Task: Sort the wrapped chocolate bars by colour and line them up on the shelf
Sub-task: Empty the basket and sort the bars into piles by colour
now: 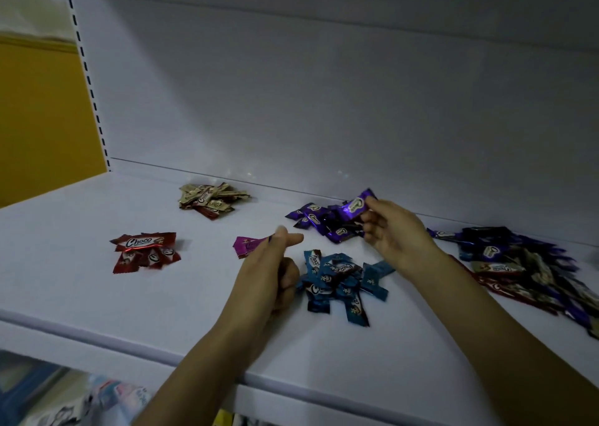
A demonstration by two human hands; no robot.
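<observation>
On the white shelf (pixel 97 299) lie small heaps of wrapped chocolate bars: red (pixel 146 252) at the left, gold (pixel 210 198) at the back, purple (pixel 319 221) in the middle and blue (pixel 340 283) in front of it. My left hand (pixel 275 273) pinches a magenta bar (pixel 248 245) between thumb and forefinger, just above the shelf. Over the purple heap, my right hand (pixel 392 231) holds a purple bar (pixel 355 205) by its end.
An unsorted pile of mixed bars (pixel 525 263) lies at the right of the shelf. The shelf's back panel (pixel 324 101) rises behind the heaps, with a slotted upright (pixel 86 69) at the left. Packaged goods (pixel 97 403) show on the level below.
</observation>
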